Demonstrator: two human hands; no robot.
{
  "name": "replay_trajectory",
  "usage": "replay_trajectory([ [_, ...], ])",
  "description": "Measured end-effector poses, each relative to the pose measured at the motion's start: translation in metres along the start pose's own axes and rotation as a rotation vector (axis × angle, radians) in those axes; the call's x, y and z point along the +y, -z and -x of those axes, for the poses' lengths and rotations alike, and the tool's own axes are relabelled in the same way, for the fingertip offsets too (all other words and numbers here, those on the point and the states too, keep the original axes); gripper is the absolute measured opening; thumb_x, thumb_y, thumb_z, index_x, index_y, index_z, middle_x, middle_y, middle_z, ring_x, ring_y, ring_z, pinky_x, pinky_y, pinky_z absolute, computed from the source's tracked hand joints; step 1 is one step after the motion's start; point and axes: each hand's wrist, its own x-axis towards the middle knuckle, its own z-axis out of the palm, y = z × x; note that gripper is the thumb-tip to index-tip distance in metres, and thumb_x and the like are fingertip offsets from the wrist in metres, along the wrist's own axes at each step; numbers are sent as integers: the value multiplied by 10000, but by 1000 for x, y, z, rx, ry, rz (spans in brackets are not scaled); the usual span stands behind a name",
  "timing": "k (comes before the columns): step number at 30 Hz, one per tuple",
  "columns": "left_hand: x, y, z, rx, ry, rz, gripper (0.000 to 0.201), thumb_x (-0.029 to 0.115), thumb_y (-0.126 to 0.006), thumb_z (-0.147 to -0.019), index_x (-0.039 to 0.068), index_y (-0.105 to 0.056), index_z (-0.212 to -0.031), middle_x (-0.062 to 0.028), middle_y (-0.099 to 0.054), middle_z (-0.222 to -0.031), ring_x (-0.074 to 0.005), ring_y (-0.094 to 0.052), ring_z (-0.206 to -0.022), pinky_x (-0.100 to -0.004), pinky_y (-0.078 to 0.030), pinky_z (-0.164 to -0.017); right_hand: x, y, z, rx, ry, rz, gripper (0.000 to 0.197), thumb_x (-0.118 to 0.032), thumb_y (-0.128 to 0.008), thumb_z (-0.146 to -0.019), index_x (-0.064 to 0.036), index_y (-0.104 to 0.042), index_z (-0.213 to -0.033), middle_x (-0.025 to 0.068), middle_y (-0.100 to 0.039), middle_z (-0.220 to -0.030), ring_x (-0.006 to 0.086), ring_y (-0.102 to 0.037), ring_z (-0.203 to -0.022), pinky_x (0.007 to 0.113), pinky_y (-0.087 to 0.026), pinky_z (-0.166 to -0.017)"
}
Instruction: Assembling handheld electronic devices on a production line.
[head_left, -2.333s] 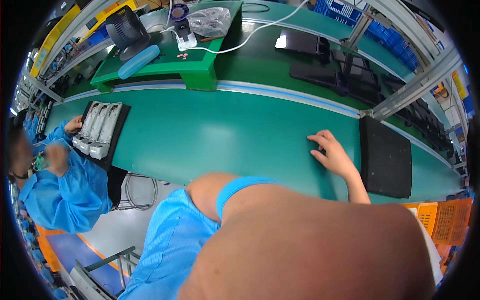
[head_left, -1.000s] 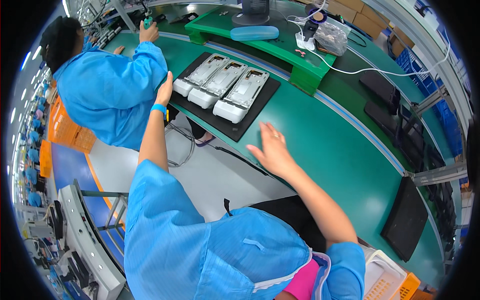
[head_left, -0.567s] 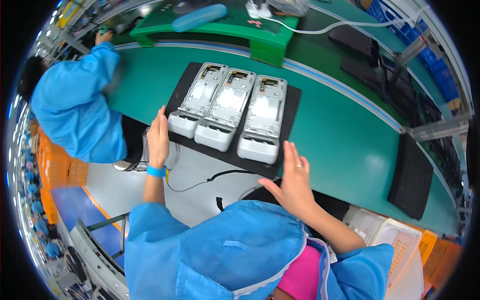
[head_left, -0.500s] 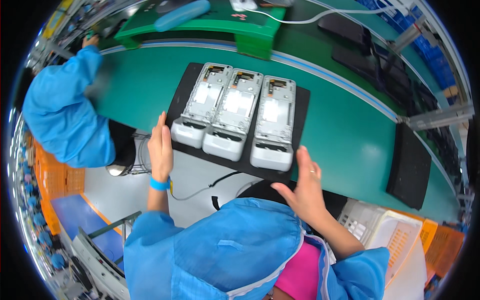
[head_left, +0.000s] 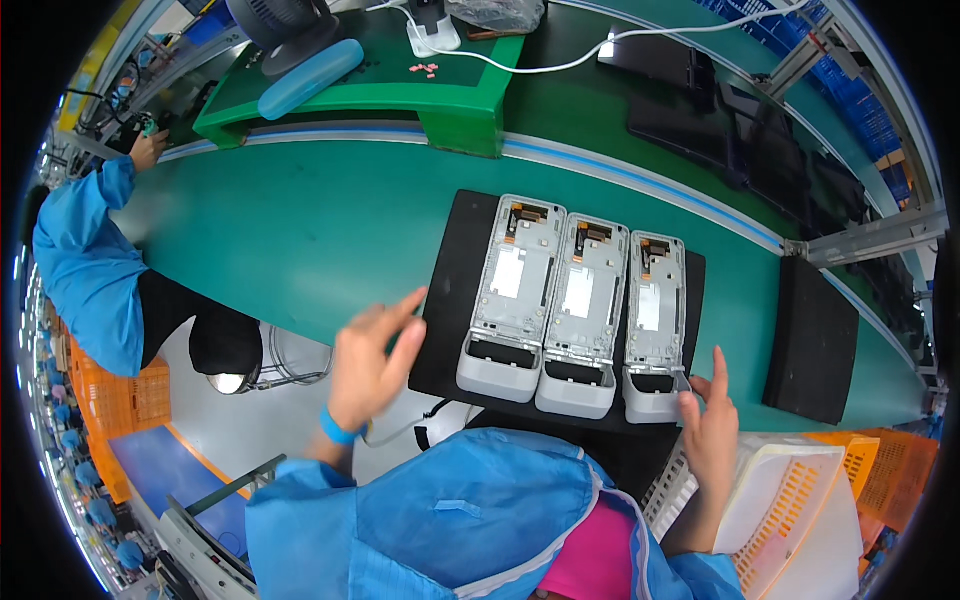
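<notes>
Green worktop (head_left: 290, 220) | grey housings (head_left: 583, 335) look light, stiff; we'd take black mat (head_left: 453, 300) by sides | left grip (head_left: 368, 362), right grip (head_left: 712, 430): released

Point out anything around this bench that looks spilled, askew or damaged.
Small pink pieces lie scattered on the raised green shelf, so they look spilled, though they may belong there. The three grey housings on the black mat show no obvious damage.
</notes>
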Motion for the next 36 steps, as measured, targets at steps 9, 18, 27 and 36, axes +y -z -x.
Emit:
replay_trajectory([
  [9, -18, 42, -264, 313, -315, -137, 145, 140, -790, -827, 34, -784, -926, -44, -716, -789, -119, -632, -714, -278, -510, -671, 11, 26, -19, 228, 132, -167, 567, -136, -694, -928, -46, -495, -1451, 215, -699, -1160, 262, -684, -1051, 363, -527, -822],
  [18, -51, 44, -307, 10, -234, -85, 153, 120, -742, -906, -1, -752, -999, -68, -766, -954, -95, -671, -877, -246, -530, -803, 24, 38, -27, 286, 192, -256, 536, -91, -666, -931, -40, -513, -1442, 200, -684, -1224, 252, -666, -1107, 364, -505, -926],
  [27, -11, 19, -258, 268, -528, -414, 152, 118, -674, -954, 5, -694, -1054, -79, -688, -884, -136, -631, -782, -268, -500, -706, 31, 1, -55, 216, 220, -345, 464, -84, -646, -954, -10, -547, -1402, 183, -682, -1244, 222, -673, -1096, 322, -497, -924],
  [36, 20, -41, -90, -434, -230, 54, 80, 1, -729, -848, 4, -660, -888, -95, -615, -862, -251, -590, -820, -339, -489, -715, 71, -45, -89, 457, 227, -417, 253, -105, -612, -1011, 11, -678, -1225, 96, -728, -1139, 112, -642, -940, 244, -499, -814],
])
